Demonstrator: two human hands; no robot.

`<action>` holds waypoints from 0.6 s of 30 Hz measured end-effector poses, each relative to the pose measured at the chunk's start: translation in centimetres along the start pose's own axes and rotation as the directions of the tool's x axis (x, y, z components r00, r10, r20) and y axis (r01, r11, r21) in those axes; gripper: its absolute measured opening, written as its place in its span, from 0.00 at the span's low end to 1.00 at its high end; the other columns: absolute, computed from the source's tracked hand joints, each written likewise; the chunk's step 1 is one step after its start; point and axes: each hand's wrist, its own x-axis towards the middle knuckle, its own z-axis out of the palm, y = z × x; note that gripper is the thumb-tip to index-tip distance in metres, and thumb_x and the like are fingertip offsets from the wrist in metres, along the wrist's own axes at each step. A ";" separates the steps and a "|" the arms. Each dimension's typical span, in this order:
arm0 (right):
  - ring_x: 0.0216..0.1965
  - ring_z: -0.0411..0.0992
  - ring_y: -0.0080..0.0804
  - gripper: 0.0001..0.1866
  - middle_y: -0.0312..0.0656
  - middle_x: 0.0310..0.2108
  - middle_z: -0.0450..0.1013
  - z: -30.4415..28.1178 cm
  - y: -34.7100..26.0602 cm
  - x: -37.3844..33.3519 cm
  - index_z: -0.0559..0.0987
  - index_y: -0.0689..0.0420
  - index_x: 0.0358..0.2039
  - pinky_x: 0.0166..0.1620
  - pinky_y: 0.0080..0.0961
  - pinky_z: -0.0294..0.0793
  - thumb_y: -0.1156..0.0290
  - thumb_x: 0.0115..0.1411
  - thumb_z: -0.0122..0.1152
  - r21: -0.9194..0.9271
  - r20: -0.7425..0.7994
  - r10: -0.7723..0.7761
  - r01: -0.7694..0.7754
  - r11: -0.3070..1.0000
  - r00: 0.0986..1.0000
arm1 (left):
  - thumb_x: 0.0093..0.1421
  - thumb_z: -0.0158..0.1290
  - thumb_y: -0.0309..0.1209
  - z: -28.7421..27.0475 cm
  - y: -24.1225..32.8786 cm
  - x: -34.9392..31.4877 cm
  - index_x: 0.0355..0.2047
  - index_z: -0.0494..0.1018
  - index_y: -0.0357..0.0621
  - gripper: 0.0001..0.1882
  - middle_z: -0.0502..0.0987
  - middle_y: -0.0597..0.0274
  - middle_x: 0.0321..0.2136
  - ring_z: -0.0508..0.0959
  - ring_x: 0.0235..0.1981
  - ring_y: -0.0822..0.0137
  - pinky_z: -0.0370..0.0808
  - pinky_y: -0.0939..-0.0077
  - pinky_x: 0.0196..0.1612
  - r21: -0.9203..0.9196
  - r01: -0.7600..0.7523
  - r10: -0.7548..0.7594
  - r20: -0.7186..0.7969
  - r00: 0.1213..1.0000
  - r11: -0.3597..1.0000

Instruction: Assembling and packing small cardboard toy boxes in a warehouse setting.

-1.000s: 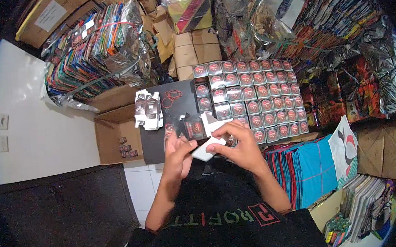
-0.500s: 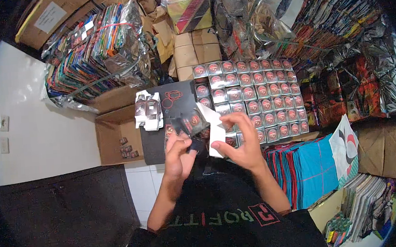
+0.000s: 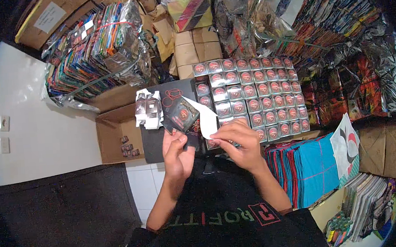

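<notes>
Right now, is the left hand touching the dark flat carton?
Touching. Head view: the left hand fingers pinch the lower edge of the dark flat carton.

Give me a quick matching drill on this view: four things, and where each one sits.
Things:
1. flat carton
2. grid of small boxes
3. open cardboard box
4. blue stack

Places:
A. low right, beside the right forearm
B. in both hands
C. far left, against the white wall
D. just beyond the right hand

Pairs: 1-B, 2-D, 3-C, 4-A
</notes>
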 end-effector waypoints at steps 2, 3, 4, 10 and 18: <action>0.37 0.78 0.37 0.09 0.40 0.34 0.82 0.0 0.1 0.0 0.88 0.54 0.38 0.46 0.33 0.71 0.75 0.55 0.74 0.005 0.024 -0.003 0.003 1.000 1.000 | 0.60 0.48 0.17 1.0 -0.1 -0.2 0.72 0.53 0.41 0.38 0.67 0.50 0.65 0.68 0.67 0.54 0.63 0.52 0.71 0.031 0.002 -0.003 0.043 0.999 1.000; 0.36 0.79 0.35 0.09 0.40 0.33 0.82 0.1 0.1 0.0 0.88 0.56 0.37 0.45 0.33 0.72 0.75 0.54 0.75 0.008 0.026 -0.009 0.008 1.000 1.000 | 0.57 0.51 0.12 0.4 -0.4 -0.1 0.73 0.50 0.41 0.43 0.64 0.49 0.66 0.66 0.68 0.53 0.63 0.53 0.71 0.029 -0.008 0.006 0.072 0.997 1.000; 0.36 0.79 0.34 0.09 0.40 0.32 0.83 0.3 0.1 0.0 0.88 0.57 0.37 0.44 0.32 0.72 0.76 0.54 0.75 0.015 0.030 -0.015 0.015 1.000 0.999 | 0.57 0.51 0.12 0.5 -0.5 -0.2 0.73 0.50 0.41 0.43 0.64 0.49 0.66 0.66 0.68 0.53 0.63 0.53 0.71 0.030 -0.011 0.009 0.070 0.997 1.000; 0.35 0.74 0.36 0.18 0.39 0.33 0.78 1.4 -0.5 -0.2 0.80 0.58 0.37 0.41 0.31 0.72 0.73 0.49 0.81 -0.139 -0.058 0.025 -0.033 0.990 0.998 | 0.58 0.54 0.07 0.5 -1.4 -0.6 0.71 0.53 0.40 0.42 0.68 0.47 0.63 0.72 0.64 0.57 0.72 0.62 0.65 0.162 -0.023 0.010 0.079 0.997 0.987; 0.43 0.71 0.42 0.29 0.45 0.43 0.72 2.0 -0.8 -0.8 0.76 0.59 0.48 0.45 0.36 0.71 0.68 0.48 0.83 -0.140 -0.189 0.117 -0.145 0.979 0.975 | 0.59 0.55 0.08 1.4 -1.4 -0.5 0.70 0.53 0.38 0.41 0.73 0.48 0.60 0.76 0.61 0.57 0.75 0.62 0.64 0.181 -0.083 0.064 0.108 0.992 0.980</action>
